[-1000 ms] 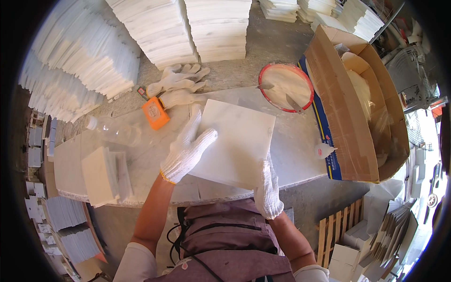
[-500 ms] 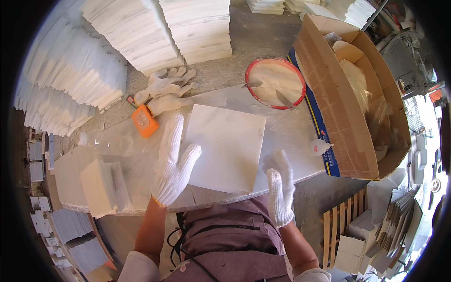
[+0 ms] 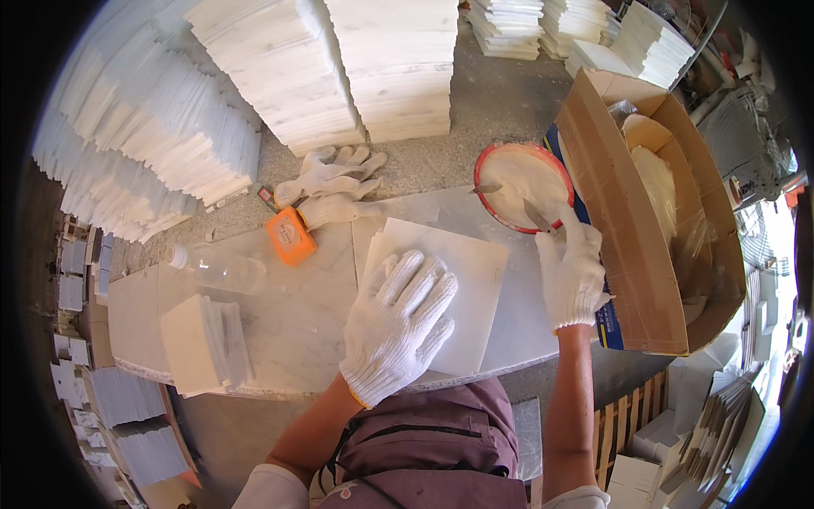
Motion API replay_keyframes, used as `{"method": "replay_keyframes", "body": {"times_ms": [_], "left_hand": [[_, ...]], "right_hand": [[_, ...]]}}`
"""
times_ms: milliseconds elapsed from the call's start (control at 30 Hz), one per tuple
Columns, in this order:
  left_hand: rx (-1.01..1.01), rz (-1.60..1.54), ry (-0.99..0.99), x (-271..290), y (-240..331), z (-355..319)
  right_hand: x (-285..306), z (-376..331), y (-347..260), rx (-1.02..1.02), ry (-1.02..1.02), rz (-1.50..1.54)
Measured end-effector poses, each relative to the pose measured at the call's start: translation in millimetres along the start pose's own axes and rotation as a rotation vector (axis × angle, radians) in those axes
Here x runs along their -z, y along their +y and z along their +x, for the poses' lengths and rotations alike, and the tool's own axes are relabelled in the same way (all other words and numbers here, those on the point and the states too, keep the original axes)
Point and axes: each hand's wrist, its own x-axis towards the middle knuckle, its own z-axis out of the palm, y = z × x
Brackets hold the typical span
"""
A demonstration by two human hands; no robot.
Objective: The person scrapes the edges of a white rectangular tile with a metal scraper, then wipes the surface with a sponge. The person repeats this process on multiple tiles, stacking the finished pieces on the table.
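White knitted gloves cover both hands. My left hand (image 3: 403, 318) lies over thin white square sheets (image 3: 471, 297), stacked slightly askew, its fingers stretched out. To its right, my right hand (image 3: 575, 276) reaches to the near rim of a red-rimmed bowl (image 3: 480, 174) holding pale powder or paste. Its thumb and index finger are apart, beside the near end of a small pointed metal blade (image 3: 537, 215). Another blade (image 3: 487, 188) rests across the bowl's left rim. Whether the right fingers touch the nearer blade is unclear.
Spare white gloves (image 3: 331, 187) and an orange tape measure (image 3: 291, 236) lie beyond my left hand. A clear bottle (image 3: 220, 267) and a block of small white pieces (image 3: 199, 343) sit leftward. A cardboard box (image 3: 623, 229) stands right; tall white stacks (image 3: 398, 68) rise behind.
My left hand has moved right onto the white sheets. My right hand has gone forward and right to the bowl's edge. The whole view has shifted, and the sheets now show askew.
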Motion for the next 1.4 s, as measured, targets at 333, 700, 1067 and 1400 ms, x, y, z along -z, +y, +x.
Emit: {"method": "replay_keyframes", "body": {"times_ms": [333, 700, 1067, 1400], "left_hand": [[0.011, -0.018, 0.018, 2, -1, 0], [-0.085, 0.015, 0.035, 11, -40, 31], [0.05, 0.152, -0.023, 4, -35, 17], [0.094, 0.166, 0.025, 9, 9, -19]], "right_hand": [[-9, 9, 11, -0.023, 0.012, 0.056], [32, -146, 13, -0.859, -0.305, 1.462], [57, -172, -29, -0.477, -0.64, 1.113], [44, -174, -37, -0.43, -0.397, 0.989]]}}
